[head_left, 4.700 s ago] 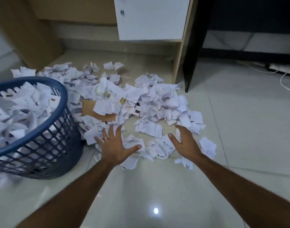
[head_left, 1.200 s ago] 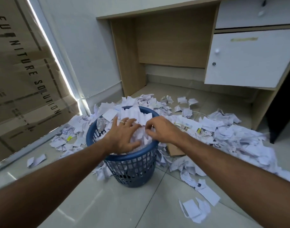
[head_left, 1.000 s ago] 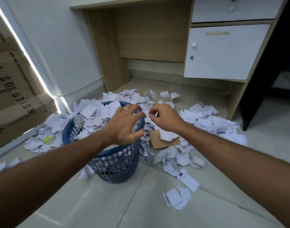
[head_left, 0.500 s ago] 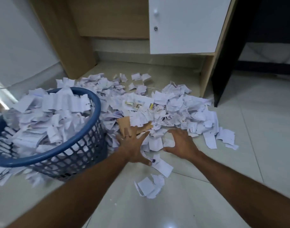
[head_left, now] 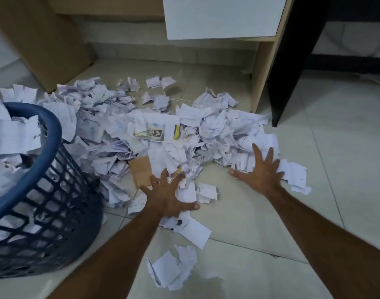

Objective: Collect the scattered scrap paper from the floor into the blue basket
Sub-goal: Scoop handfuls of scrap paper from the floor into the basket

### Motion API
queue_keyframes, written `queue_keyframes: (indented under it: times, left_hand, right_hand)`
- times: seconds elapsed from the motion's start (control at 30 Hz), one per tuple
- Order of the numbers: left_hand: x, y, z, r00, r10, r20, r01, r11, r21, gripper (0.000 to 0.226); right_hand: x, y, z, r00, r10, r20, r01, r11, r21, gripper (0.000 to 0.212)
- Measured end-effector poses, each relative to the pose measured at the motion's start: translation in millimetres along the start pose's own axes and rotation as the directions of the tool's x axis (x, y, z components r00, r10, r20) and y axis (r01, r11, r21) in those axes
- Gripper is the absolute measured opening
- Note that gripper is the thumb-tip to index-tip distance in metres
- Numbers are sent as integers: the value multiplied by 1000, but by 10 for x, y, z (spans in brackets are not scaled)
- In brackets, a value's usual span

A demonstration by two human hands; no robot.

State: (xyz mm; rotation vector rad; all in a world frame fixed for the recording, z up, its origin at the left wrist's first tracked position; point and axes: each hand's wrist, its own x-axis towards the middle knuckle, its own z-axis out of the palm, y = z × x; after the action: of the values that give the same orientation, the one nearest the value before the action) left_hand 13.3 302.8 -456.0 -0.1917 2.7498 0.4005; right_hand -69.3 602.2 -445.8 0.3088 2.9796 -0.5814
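A wide heap of torn white scrap paper (head_left: pixel 158 134) covers the tiled floor in front of a desk. The blue mesh basket (head_left: pixel 50 203) stands at the left, heaped with paper above its rim. My left hand (head_left: pixel 166 194) lies flat with spread fingers on scraps at the heap's near edge, next to a brown cardboard piece (head_left: pixel 141 171). My right hand (head_left: pixel 259 169) presses flat, fingers spread, on the heap's right edge. Loose scraps (head_left: pixel 171 270) lie nearer to me on the floor.
A wooden desk panel (head_left: pixel 42 39) rises behind the basket. A white cabinet door (head_left: pixel 223 16) hangs above the heap, with a wooden side panel (head_left: pixel 263 67) and a black panel (head_left: pixel 292 61) to the right. Bare tiles (head_left: pixel 335 147) stretch to the right.
Both hands left the basket top and came down onto the floor heap. Since half a second ago my right hand has slid out to the right and both hands have spread flat.
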Motion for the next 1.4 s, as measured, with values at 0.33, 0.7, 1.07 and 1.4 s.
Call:
queue_keyframes:
  times: [0.33,0.7,1.07,1.4]
  left_hand:
    - [-67,80,16,954,236,-186,-219,970,108,50]
    - [-200,329,-892,877,285,-388,-390,893,-226,39]
    - [-842,163,-2387,796,298,-527,-413,903,-114,35]
    - [-1627,-810,-3390,759,231,-609,-361,927,-98,40]
  right_hand:
    - [-245,-382,383,939,-336,-69,336,942,-5,29]
    - [-564,-931,-537,909,-300,-291,403,813,420,23]
    - [-844,-1997,-1534,825,-457,-333,561,738,375,30]
    - [-1483,-3326,-1993,688,-650,-322,715,535,449,18]
